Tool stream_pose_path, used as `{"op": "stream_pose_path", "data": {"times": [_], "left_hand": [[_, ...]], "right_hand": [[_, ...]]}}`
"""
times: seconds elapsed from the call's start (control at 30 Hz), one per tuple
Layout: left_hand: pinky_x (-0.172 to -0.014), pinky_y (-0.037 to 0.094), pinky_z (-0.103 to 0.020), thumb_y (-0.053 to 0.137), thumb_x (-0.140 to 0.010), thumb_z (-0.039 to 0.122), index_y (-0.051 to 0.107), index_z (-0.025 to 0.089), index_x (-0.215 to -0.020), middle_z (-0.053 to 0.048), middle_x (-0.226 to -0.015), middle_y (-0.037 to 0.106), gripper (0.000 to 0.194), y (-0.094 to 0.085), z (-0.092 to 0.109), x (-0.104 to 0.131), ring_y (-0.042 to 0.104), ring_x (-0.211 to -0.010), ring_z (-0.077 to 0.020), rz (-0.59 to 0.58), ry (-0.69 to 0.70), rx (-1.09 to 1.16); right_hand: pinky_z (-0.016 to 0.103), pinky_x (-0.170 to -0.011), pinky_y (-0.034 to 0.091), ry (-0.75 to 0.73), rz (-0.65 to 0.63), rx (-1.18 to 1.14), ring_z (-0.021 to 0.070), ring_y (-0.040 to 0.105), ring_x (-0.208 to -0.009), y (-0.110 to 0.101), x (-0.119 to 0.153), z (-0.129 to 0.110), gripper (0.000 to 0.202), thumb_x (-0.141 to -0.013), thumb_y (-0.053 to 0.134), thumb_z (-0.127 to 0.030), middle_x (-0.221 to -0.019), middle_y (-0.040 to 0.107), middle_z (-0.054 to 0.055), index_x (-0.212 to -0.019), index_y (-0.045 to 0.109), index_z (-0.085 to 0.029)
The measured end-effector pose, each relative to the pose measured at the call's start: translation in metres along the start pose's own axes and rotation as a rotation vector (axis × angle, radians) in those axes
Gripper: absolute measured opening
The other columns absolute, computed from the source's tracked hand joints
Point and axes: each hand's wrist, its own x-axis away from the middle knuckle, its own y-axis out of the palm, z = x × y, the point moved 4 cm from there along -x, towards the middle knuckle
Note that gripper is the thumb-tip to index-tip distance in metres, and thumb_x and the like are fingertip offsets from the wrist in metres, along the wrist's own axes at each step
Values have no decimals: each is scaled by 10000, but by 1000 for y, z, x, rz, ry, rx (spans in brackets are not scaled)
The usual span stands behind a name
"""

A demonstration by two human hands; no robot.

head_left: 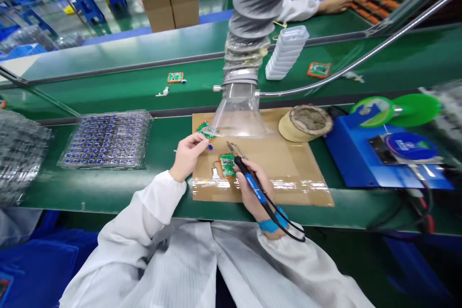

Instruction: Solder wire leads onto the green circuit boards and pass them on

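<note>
My left hand (188, 154) is closed, thumb and fingers pinched at the near edge of a green circuit board (205, 130) in an orange frame. A small blue part (211, 147) shows just beside the fingertips. My right hand (254, 190) grips a soldering iron (255, 186) with a blue and black handle, its tip pointing up and away from me. Left of that hand, a second orange-framed circuit board (227, 164) lies on the brown cardboard mat (299, 173), with a white connector (215, 173) on thin wires beside it.
A clear fume-extraction hood (240, 115) hangs over the mat. To the right stand a round yellowish pot (305, 123) and a blue soldering station (346, 154) with a green reel (415, 109). Clear trays of blue parts (108, 139) lie left. Across the bench are white stacked boxes (287, 53) and a co-worker's hands (337, 2).
</note>
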Motion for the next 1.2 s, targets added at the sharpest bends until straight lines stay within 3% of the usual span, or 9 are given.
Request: {"op": "stream_pose_path", "data": {"times": [0.1, 0.2, 0.27, 0.43, 0.63, 0.8, 0.93, 1.07, 1.2], "left_hand": [[-867, 544, -355, 810, -745, 582, 615, 186, -707, -60, -877, 716, 443, 19, -8, -2, 664, -863, -183, -140, -122, 52], [-753, 542, -330, 823, -749, 543, 690, 171, -743, -55, -752, 725, 395, 26, -9, 6, 654, -725, -173, -312, -263, -52], [-680, 520, -308, 805, -773, 517, 716, 166, -758, -46, -689, 710, 362, 26, -8, 10, 625, -647, -159, -353, -278, -116], [-640, 494, -291, 735, -841, 440, 730, 177, -760, -45, -698, 709, 276, 32, -5, 19, 631, -646, -161, -399, -183, -218], [-734, 486, -302, 697, -862, 299, 748, 184, -741, -40, -731, 706, 175, 39, 7, 24, 636, -711, -158, -423, 76, -396], [-678, 483, -281, 723, -852, 307, 762, 175, -790, -39, -742, 725, 151, 36, 4, 25, 636, -687, -155, -336, 13, -373], [-653, 490, -274, 712, -866, 303, 740, 170, -790, -32, -739, 720, 156, 33, 2, 25, 632, -666, -148, -338, -47, -332], [-800, 498, -323, 688, -884, 223, 732, 191, -757, -25, -759, 712, 138, 27, 1, 19, 638, -782, -172, -391, 76, -539], [-868, 480, -370, 679, -890, 171, 722, 196, -715, -34, -816, 701, 182, 22, -6, 12, 607, -850, -193, -415, 91, -765]], "right_hand": [[441, -933, 613, -2, 14, 13, 261, 775, -1034, 0, -1, 1, 385, -945, 686, -431, -1096, 802, 74, -1284, 658, -251], [450, -980, 598, -14, 48, 16, 253, 765, -1070, 0, -3, -1, 358, -965, 664, -415, -1127, 797, 68, -1287, 656, -260], [450, -1003, 590, -15, 69, -7, 247, 759, -1090, -1, -5, -6, 348, -976, 651, -401, -1129, 796, 68, -1293, 654, -258], [419, -936, 621, 56, 113, -238, 227, 770, -999, 2, -12, -23, 313, -927, 716, -380, -1051, 795, 60, -1206, 664, -247], [339, -810, 644, 126, 104, -463, 174, 756, -834, 13, -17, -31, 313, -851, 800, -334, -924, 770, 13, -1120, 662, -255], [365, -824, 651, 103, 188, -436, 201, 775, -839, 11, -19, -31, 253, -834, 819, -325, -898, 783, 20, -1042, 693, -253], [326, -780, 646, 100, 194, -386, 186, 772, -805, 13, -19, -29, 233, -831, 818, -290, -882, 783, 9, -1034, 707, -257], [329, -798, 641, 71, 191, -259, 187, 767, -825, 9, -12, -24, 231, -851, 796, -291, -933, 785, 29, -1063, 717, -245], [346, -871, 634, 27, 255, -109, 210, 776, -929, -13, 0, -17, 220, -865, 794, -294, -1045, 797, 52, -1074, 739, -252]]}}
